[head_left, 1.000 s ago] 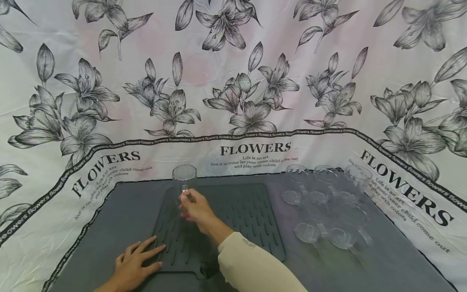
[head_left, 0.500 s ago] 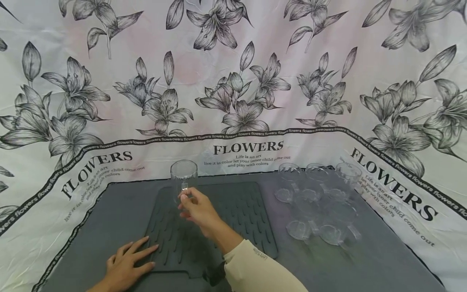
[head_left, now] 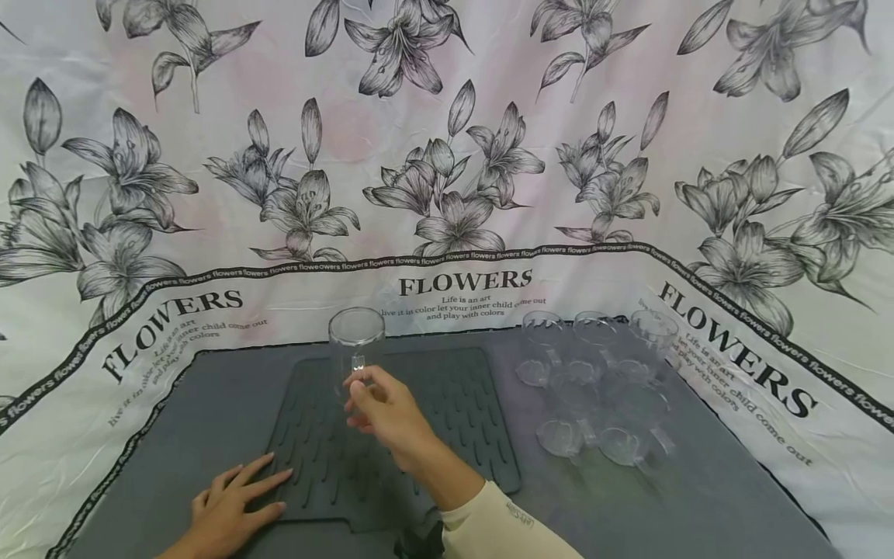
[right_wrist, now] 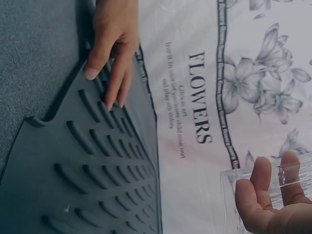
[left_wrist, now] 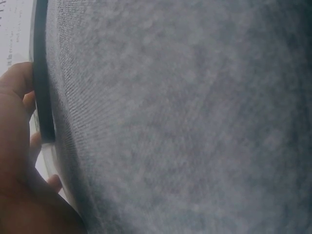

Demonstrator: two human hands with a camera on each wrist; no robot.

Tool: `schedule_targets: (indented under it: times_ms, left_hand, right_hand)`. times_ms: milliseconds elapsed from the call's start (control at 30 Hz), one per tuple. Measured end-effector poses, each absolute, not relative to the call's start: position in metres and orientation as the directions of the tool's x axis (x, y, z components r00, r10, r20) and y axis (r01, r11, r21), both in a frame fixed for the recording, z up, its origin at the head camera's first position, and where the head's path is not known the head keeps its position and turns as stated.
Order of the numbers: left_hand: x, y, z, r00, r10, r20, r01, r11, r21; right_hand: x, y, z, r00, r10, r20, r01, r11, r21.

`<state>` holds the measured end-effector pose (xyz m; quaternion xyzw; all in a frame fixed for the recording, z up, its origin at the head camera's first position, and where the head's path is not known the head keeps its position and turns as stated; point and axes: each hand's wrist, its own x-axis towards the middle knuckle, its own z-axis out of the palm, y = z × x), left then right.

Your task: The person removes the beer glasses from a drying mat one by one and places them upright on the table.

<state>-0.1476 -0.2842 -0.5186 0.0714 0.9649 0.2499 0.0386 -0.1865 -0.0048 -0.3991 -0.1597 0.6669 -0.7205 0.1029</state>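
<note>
A clear glass mug [head_left: 357, 332] stands upright over the back left part of a dark ridged drying mat [head_left: 447, 404]. My right hand [head_left: 387, 407] pinches its handle between thumb and fingers; in the right wrist view those fingers [right_wrist: 261, 187] are bent at the handle. Whether the mug's base touches the mat is hidden behind the hand. My left hand [head_left: 229, 505] lies with spread, straight fingers, their tips on the mat's left edge. The left wrist view shows that hand [left_wrist: 19, 146] beside the mat's dark edge [left_wrist: 43, 87].
Several more clear glass mugs [head_left: 559, 439] stand grouped on the grey tabletop [head_left: 580, 512] to the right of the mat. A white flower-printed cloth [head_left: 461, 303] rises behind the table and along both sides.
The right hand and mug have shifted slightly right relative to the mat, and the mug looks a little higher. The head view has turned slightly right. The left hand stays at the mat's edge.
</note>
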Motion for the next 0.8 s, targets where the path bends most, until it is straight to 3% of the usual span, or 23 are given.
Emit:
schedule_targets:
  times_ms: [800]
  left_hand:
    - [-0.150, -0.287, -0.518, -0.982, 0.182, -0.051, 0.131, 0.849, 0.512]
  right_hand:
    - [-0.155, 0.050, -0.394, -0.935, -0.301, 0.186, -0.170, -0.077, -0.982]
